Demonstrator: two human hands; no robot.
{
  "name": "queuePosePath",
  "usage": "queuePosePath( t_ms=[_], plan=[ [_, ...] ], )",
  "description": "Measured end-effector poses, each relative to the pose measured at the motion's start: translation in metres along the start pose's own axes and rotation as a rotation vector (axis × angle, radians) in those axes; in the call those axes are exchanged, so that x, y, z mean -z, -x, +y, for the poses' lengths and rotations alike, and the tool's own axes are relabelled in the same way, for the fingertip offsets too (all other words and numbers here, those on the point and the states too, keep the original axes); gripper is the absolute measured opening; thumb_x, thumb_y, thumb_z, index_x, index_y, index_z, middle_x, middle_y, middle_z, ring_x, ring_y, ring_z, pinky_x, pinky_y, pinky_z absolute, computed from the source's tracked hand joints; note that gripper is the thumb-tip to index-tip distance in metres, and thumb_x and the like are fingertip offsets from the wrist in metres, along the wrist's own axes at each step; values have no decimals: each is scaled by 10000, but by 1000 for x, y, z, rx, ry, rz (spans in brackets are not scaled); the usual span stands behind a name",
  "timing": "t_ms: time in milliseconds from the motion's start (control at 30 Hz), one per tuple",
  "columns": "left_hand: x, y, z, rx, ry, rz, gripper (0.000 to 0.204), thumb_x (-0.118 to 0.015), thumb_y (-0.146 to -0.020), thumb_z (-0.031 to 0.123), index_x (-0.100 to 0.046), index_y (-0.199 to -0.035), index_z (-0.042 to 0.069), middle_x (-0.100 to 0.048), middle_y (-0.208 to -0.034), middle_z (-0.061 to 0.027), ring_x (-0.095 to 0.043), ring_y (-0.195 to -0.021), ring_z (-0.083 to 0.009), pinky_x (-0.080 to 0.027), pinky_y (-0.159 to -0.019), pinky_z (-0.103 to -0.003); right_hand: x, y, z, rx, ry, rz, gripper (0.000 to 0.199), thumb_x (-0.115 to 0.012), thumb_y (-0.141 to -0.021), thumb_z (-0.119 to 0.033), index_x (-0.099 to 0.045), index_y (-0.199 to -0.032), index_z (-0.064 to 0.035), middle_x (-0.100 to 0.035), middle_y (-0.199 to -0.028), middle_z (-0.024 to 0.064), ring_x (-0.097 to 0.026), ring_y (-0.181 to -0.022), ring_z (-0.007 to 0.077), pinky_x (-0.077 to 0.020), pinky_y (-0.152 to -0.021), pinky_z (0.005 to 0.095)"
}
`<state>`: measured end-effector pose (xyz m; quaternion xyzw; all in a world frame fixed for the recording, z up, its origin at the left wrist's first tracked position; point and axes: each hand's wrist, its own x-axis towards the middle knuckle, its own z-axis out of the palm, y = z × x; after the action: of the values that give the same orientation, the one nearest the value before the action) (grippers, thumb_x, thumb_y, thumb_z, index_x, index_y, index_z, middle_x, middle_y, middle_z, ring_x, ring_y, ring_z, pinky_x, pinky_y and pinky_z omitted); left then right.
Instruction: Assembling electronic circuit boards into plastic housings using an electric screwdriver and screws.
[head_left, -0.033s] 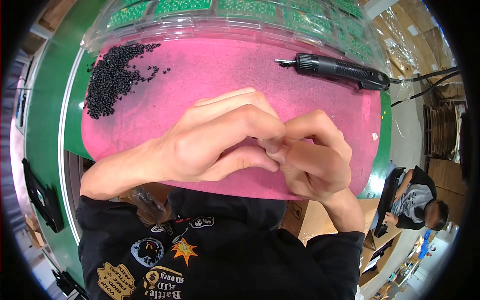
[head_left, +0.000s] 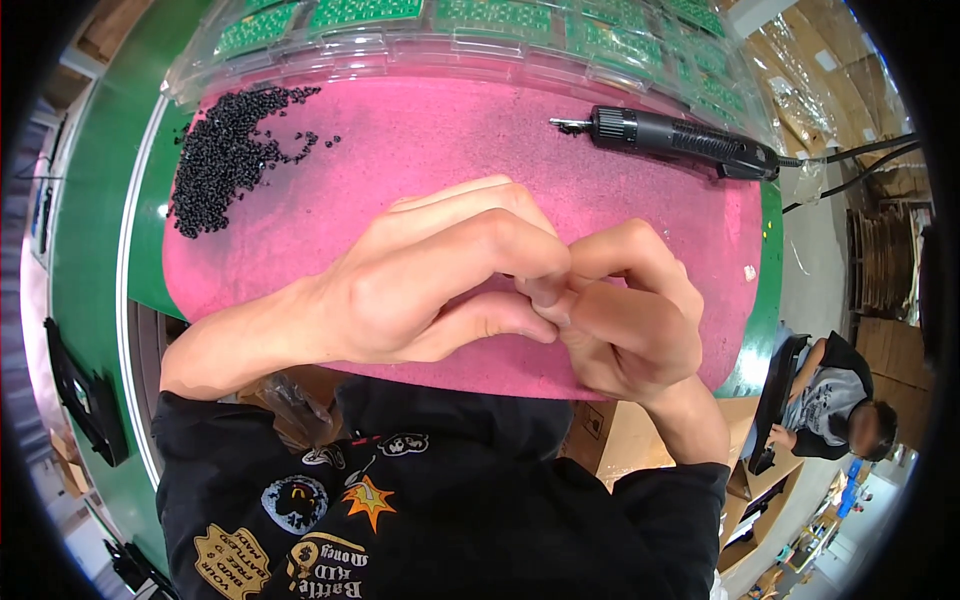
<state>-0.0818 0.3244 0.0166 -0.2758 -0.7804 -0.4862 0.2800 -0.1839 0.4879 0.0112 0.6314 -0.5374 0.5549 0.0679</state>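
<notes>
From my remote seat, head camera looking down on the work. Left hand (head_left: 430,270) reaches in over the pink mat (head_left: 420,130), its thumb and fingers curved toward the right hand (head_left: 640,325). The two meet near the mat's front edge, right of centre. Fingertips of both are drawn together, touching; knuckles bent, palms mostly turned from me. I cannot tell whether anything small is pinched there, as the fingers cover the meeting point.

Nearest things on the mat: a loose heap of small black pieces (head_left: 220,155) at the far left, a few strays trailing off its right side. I cannot make out their exact shape. At the far right, well apart from the heap, a black powered screwdriver (head_left: 680,142) lies on its side, bit pointing left, cord (head_left: 850,152) running off to the right. Neither hand touches it or the heap.

Behind the mat I note clear plastic trays (head_left: 400,55) with green circuit boards (head_left: 490,15) in them. The mat sits on a green bench (head_left: 148,250). Lower right, beyond the bench, a co-worker (head_left: 835,395) sits with a dark flat object (head_left: 778,405).
</notes>
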Motion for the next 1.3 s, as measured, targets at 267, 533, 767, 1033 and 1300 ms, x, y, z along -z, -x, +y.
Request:
queuePosePath(
  t_ms=[267,533,767,1033,1300],
  plan=[
    [0,-1,1,14,6,6,374,-790,-757,78,-524,-1004,-13,-591,-851,-118,-595,-734,-213,-489,-614,-301,10,-3,-11,-94,4,-132,243,-699,-859,-7,-492,-742,-57,-582,-816,102,-563,-631,145,-435,-499,251],
    [0,-1,0,6,11,5,371,-787,-761,81,-518,-998,-11,-590,-851,-121,-596,-733,-211,-486,-612,-303,9,-3,-10,-121,-34,-121,206,-712,-847,-1,-514,-795,-24,-555,-837,105,-552,-649,142,-468,-537,262],
    [1,-1,1,8,11,-3,377,-779,-774,101,-513,-1013,-18,-587,-849,-126,-592,-735,-214,-485,-614,-309,4,-3,-4,-31,-42,-3,183,-730,-667,43,-668,-813,-48,-556,-779,37,-512,-543,99,-389,-423,221],
    [0,-2,1,8,1,-1,375,-775,-776,93,-513,-1018,-22,-583,-853,-130,-589,-723,-215,-487,-610,-310,5,-4,-3,-8,-2,-30,156,-730,-672,29,-661,-794,-40,-562,-784,48,-512,-541,110,-392,-437,218],
    [1,-1,-1,-11,1,-7,388,-795,-748,109,-516,-989,-12,-590,-868,-131,-588,-727,-212,-487,-606,-309,3,-4,-2,-34,-96,34,244,-768,-688,43,-615,-859,-40,-609,-800,82,-576,-561,148,-448,-444,245]
  ],
)
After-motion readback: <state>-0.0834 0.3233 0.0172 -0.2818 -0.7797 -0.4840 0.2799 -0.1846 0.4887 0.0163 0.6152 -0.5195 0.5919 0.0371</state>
